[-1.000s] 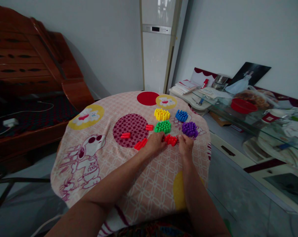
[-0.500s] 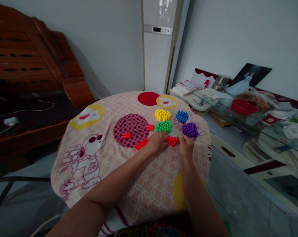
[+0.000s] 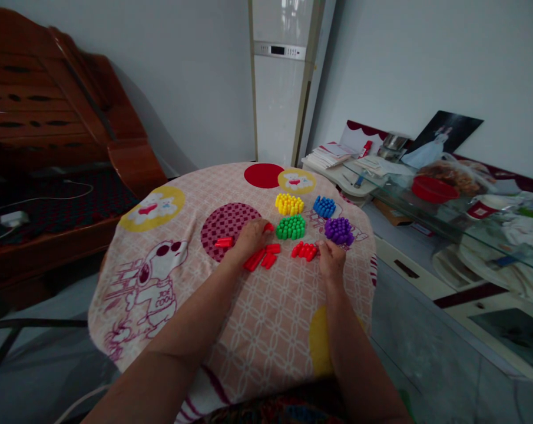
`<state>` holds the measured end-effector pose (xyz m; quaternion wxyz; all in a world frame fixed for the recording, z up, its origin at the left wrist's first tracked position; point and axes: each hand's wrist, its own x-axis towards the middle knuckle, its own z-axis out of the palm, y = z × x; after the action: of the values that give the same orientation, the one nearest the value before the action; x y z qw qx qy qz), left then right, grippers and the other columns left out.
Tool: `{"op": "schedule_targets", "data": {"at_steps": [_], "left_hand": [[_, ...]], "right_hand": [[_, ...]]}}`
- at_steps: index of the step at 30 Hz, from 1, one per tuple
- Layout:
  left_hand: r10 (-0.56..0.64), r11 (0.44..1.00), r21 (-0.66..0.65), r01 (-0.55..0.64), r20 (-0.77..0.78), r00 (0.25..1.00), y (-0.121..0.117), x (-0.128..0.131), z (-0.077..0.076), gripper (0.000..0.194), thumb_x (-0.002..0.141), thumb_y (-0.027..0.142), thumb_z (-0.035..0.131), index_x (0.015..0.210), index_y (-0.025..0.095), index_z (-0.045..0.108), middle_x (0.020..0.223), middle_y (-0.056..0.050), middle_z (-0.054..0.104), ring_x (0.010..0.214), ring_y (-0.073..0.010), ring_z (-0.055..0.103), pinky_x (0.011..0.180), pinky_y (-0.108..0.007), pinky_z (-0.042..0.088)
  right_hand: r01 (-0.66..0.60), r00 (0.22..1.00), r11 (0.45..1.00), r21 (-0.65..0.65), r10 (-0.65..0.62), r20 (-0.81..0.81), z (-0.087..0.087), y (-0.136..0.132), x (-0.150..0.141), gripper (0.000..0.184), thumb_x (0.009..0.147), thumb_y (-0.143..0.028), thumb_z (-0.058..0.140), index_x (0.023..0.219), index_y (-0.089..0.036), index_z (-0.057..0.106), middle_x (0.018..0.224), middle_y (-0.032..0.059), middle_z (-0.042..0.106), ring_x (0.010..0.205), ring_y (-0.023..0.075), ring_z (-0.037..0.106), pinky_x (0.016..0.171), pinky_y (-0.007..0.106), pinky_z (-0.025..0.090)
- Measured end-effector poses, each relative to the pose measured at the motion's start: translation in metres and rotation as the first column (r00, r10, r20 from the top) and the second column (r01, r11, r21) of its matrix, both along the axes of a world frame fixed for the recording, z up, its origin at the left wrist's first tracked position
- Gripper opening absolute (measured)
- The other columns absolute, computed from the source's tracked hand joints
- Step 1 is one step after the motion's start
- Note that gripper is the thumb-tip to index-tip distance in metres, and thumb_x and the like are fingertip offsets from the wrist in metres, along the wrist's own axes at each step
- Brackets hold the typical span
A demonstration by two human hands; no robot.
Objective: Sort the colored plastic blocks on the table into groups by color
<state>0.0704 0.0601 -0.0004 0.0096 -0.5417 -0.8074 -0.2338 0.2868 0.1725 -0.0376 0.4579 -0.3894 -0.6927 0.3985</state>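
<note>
Left hand point(image 3: 251, 237) and right hand point(image 3: 331, 258) near red pieces point(image 3: 268, 259), grips unclear, patterned tablecloth point(image 3: 257, 330) beneath, pale wall point(image 3: 186, 76) beyond.

Pegs point(image 3: 291, 227) stand and lie on the tablecloth point(image 3: 266, 330), some between the left hand point(image 3: 252, 235) and right hand point(image 3: 332, 258), others farther back. Left is a bench point(image 3: 131, 168); behind, an air conditioner point(image 3: 278, 106); right, a shelf point(image 3: 403, 187) with a bowl point(image 3: 434, 189) on it.

The cloth-covered table point(image 3: 270, 324) carries a green cluster point(image 3: 291, 227); behind it, yellow cluster point(image 3: 289, 204); rightward, blue cluster point(image 3: 324, 206), purple cluster point(image 3: 339, 230); frontward and leftward, red pieces point(image 3: 304, 251), apparently pegs.
</note>
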Motion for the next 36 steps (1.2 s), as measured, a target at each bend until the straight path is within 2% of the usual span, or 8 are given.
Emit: {"op": "schedule_targets", "data": {"at_steps": [3, 8, 11, 15, 20, 29, 32, 36], "left_hand": [[-0.024, 0.994, 0.107, 0.024, 0.003, 1.0, -0.008, 0.012, 0.024, 0.023, 0.089, 0.018, 0.053, 0.109, 0.013, 0.064, 0.102, -0.013, 0.071, 0.092, -0.0223, 0.066, 0.083, -0.032, 0.05], [-0.31, 0.947, 0.084, 0.309, -0.002, 0.951, -0.019, 0.054, 0.052, 0.014, 0.084, 0.013, 0.056, 0.09, 0.015, 0.068, 0.088, -0.007, 0.069, 0.08, -0.0177, 0.063, 0.076, -0.028, 0.048], [-0.392, 0.92, -0.029, 0.392, -0.019, 0.92, -0.02, 0.079, 0.049, 0.018, 0.087, 0.011, 0.053, 0.089, 0.016, 0.07, 0.088, -0.007, 0.068, 0.082, -0.0178, 0.064, 0.075, -0.027, 0.047], [-0.425, 0.897, -0.176, 0.405, -0.099, 0.9, -0.013, 0.096, 0.037, 0.019, 0.092, 0.015, 0.052, 0.091, 0.015, 0.071, 0.089, -0.008, 0.066, 0.081, -0.018, 0.063, 0.071, -0.026, 0.047], [-0.458, 0.884, -0.212, 0.417, -0.211, 0.864, -0.004, 0.101, 0.033, 0.019, 0.096, 0.018, 0.05, 0.097, 0.014, 0.069, 0.089, -0.008, 0.064, 0.081, -0.0175, 0.06, 0.071, -0.026, 0.045], [-0.483, 0.875, -0.096, 0.474, -0.226, 0.846, 0.004, 0.099, 0.02, 0.02, 0.096, 0.02, 0.049, 0.098, 0.015, 0.069, 0.088, -0.008, 0.063, 0.086, -0.0195, 0.059, 0.071, -0.028, 0.045], [-0.443, 0.891, 0.038, 0.453, -0.148, 0.884, 0.005, 0.091, 0.019, 0.019, 0.095, 0.019, 0.05, 0.096, 0.016, 0.069, 0.092, -0.008, 0.065, 0.09, -0.0187, 0.061, 0.075, -0.027, 0.046], [-0.329, 0.914, 0.25, 0.319, 0.0, 0.944, -0.005, 0.059, 0.034, 0.02, 0.091, 0.017, 0.052, 0.102, 0.016, 0.069, 0.099, -0.009, 0.069, 0.093, -0.0183, 0.063, 0.082, -0.028, 0.048]], "right_hand": [[-0.011, 1.0, 1.0, -0.007, 0.01, -0.009, 0.0, -0.001, 0.0, 0.032, 0.082, -0.039, 0.048, 0.06, -0.018, 0.059, 0.057, -0.0007, 0.057, 0.058, 0.0148, 0.05, 0.059, 0.027, 0.038], [0.018, 0.999, 0.998, 0.057, -0.02, 0.035, 0.003, -0.002, 0.0, 0.031, 0.081, -0.039, 0.048, 0.057, -0.02, 0.051, 0.054, -0.0029, 0.05, 0.057, 0.0135, 0.043, 0.058, 0.027, 0.031], [0.028, 0.998, 0.996, 0.089, -0.032, 0.05, 0.003, -0.002, 0.001, 0.032, 0.082, -0.04, 0.048, 0.057, -0.02, 0.049, 0.056, -0.0031, 0.049, 0.057, 0.0132, 0.041, 0.058, 0.028, 0.029], [0.002, 0.998, 0.998, 0.06, -0.005, 0.055, 0.002, -0.001, 0.001, 0.032, 0.083, -0.04, 0.047, 0.06, -0.02, 0.052, 0.056, -0.0035, 0.048, 0.057, 0.0132, 0.04, 0.058, 0.027, 0.029], [0.018, 0.998, 0.998, 0.062, -0.021, 0.057, 0.002, -0.001, 0.001, 0.033, 0.083, -0.041, 0.048, 0.058, -0.02, 0.051, 0.055, -0.0036, 0.048, 0.057, 0.0137, 0.042, 0.058, 0.028, 0.03], [0.013, 0.998, 0.997, 0.073, -0.017, 0.064, 0.007, -0.004, 0.001, 0.032, 0.083, -0.04, 0.048, 0.057, -0.021, 0.048, 0.055, -0.0033, 0.049, 0.058, 0.0137, 0.041, 0.058, 0.028, 0.029], [0.016, 0.998, 0.997, 0.069, -0.021, 0.063, 0.006, -0.004, 0.001, 0.032, 0.083, -0.04, 0.048, 0.058, -0.02, 0.05, 0.056, -0.0029, 0.05, 0.059, 0.0138, 0.043, 0.059, 0.027, 0.031], [0.011, 0.999, 1.0, 0.025, -0.012, 0.043, 0.001, -0.001, 0.0, 0.031, 0.082, -0.04, 0.048, 0.06, -0.019, 0.054, 0.058, -0.0022, 0.052, 0.059, 0.0144, 0.045, 0.059, 0.027, 0.034]]}}
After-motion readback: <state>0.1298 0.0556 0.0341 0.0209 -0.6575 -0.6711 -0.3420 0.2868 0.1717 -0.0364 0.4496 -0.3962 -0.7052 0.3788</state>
